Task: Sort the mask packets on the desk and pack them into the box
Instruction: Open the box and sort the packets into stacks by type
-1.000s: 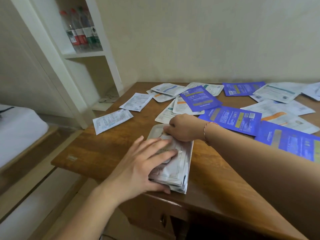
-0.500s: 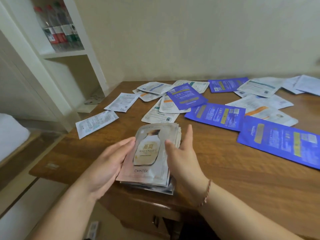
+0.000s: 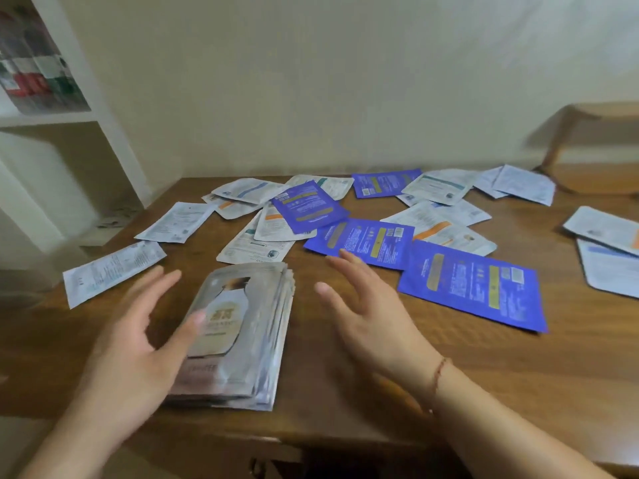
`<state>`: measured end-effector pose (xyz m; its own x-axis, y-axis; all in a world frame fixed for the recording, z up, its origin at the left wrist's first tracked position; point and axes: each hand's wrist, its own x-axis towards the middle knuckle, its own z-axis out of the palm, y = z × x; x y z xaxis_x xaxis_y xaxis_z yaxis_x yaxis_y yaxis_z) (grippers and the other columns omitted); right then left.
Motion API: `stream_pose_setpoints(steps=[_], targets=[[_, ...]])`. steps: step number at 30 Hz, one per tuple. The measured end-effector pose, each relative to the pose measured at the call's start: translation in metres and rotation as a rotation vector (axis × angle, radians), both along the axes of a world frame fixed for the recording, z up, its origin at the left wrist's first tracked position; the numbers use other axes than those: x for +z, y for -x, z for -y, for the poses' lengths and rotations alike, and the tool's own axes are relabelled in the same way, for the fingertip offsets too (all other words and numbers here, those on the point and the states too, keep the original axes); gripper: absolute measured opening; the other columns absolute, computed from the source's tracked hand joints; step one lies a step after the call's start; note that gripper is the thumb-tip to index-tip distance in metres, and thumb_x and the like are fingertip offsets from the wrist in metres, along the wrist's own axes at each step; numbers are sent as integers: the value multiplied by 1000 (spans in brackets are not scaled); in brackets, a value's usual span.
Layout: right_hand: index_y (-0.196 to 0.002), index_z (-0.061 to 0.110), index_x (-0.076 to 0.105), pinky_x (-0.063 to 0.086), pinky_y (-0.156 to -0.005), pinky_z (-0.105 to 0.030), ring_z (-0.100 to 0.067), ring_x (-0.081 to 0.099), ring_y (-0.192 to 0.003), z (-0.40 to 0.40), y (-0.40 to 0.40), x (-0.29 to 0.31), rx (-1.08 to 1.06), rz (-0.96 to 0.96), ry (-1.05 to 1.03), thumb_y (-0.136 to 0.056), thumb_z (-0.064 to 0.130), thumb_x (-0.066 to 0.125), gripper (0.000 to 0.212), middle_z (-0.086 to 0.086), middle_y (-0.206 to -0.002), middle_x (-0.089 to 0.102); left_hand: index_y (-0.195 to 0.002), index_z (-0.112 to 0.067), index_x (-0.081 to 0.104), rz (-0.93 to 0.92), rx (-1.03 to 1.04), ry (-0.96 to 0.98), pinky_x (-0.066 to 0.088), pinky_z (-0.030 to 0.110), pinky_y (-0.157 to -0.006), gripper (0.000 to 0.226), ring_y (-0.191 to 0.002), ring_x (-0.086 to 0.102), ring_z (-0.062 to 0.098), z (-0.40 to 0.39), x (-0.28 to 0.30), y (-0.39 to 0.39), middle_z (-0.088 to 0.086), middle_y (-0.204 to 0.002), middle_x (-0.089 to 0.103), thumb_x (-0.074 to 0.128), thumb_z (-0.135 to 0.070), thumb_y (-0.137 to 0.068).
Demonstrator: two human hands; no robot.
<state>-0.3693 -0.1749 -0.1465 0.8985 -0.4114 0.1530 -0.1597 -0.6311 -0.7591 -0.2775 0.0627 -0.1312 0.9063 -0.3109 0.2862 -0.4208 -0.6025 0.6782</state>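
A squared stack of silver packets (image 3: 238,337) is set at the near edge of the desk (image 3: 345,382); the left hand (image 3: 138,344) and right hand (image 3: 366,312) are spread, nothing grasped; sorting seems in hand; next, loose blue packets (image 3: 470,285) must be gathered; no box is seen.

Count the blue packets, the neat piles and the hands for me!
blue mask packets: 4
stack of packets: 1
hands, the left hand and the right hand: 2
Total: 7
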Motion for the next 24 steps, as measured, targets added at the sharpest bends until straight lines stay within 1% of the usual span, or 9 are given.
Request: stream_pose_setpoints(steps=[3, 6, 8, 10, 15, 19, 21, 23, 24], targets=[[-146, 33, 30, 6, -121, -47, -22, -7, -150, 77, 34, -8, -179, -369, 467, -85, 75, 19, 76, 4, -163, 7, -133, -30, 55, 392, -114, 21, 24, 19, -112, 47, -139, 27, -6, 37, 9, 34, -24, -151, 33, 64, -43, -89], [-152, 33, 10, 10, -119, -50, -25, -4, -150, 104, 74, -22, -134, -559, 591, -60, 88, -16, 111, 4, -163, -2, -134, -21, 57, 524, -495, 7, 25, 17, -114, 57, -142, 34, 8, 93, 2, 77, -9, -152, 40, 58, -51, -86], [-152, 32, 23, 24, -115, -47, -26, 19, -148, 96, 102, -32, -57, -467, 707, -67, 88, -16, 109, 3, -162, 16, -143, -21, 48, 560, -678, -140, 25, 28, -114, 75, -145, 31, 13, 126, -19, 88, -7, -155, 36, 52, -67, -84], [-142, 28, 45, 34, -103, -40, -26, 49, -132, 81, 127, -49, 14, -266, 769, -85, 81, 8, 86, 0, -150, 44, -152, -22, 30, 586, -774, -382, 22, 38, -113, 98, -148, 22, 14, 148, -41, 89, -6, -160, 27, 43, -83, -76], [-138, 27, 45, 34, -100, -36, -23, 48, -130, 78, 160, -88, 82, 212, 1136, -103, 33, 27, 40, -2, -138, 57, -156, -24, 18, 611, -972, -725, 31, 48, -115, 111, -148, 22, 14, 151, -65, 82, -7, -161, 25, 40, -86, -66], [-131, 32, 52, 42, -95, -38, -21, 55, -124, 81, 172, -83, 127, 266, 1099, -102, 40, 32, 36, 4, -132, 61, -152, -24, 31, 780, -1057, -692, 40, 41, -110, 96, -144, 34, 16, 139, -65, 82, -3, -157, 35, 60, -59, -66], [-127, 33, 53, 44, -94, -37, -20, 56, -123, 84, 180, -77, 190, 336, 1089, -105, 33, 27, 34, 8, -130, 63, -144, -26, 43, 799, -1100, -513, 44, 35, -105, 72, -137, 44, 14, 131, -66, 78, -5, -150, 46, 59, -43, -76], [-123, 37, 55, 47, -93, -28, -9, 59, -120, 78, 186, -65, 224, 384, 897, -107, 30, 29, 32, 14, -127, 64, -138, -23, 52, 706, -1104, -263, 44, 31, -103, 41, -132, 49, 11, 121, -64, 73, -8, -143, 53, 47, -34, -98], [-117, 38, 61, 49, -90, -20, -2, 62, -114, 69, 185, -54, 174, 434, 650, -104, 33, 38, 27, 16, -121, 67, -136, -22, 55, 589, -1082, -152, 44, 30, -103, 39, -131, 51, 11, 118, -61, 74, -8, -141, 55, 47, -37, -101]])
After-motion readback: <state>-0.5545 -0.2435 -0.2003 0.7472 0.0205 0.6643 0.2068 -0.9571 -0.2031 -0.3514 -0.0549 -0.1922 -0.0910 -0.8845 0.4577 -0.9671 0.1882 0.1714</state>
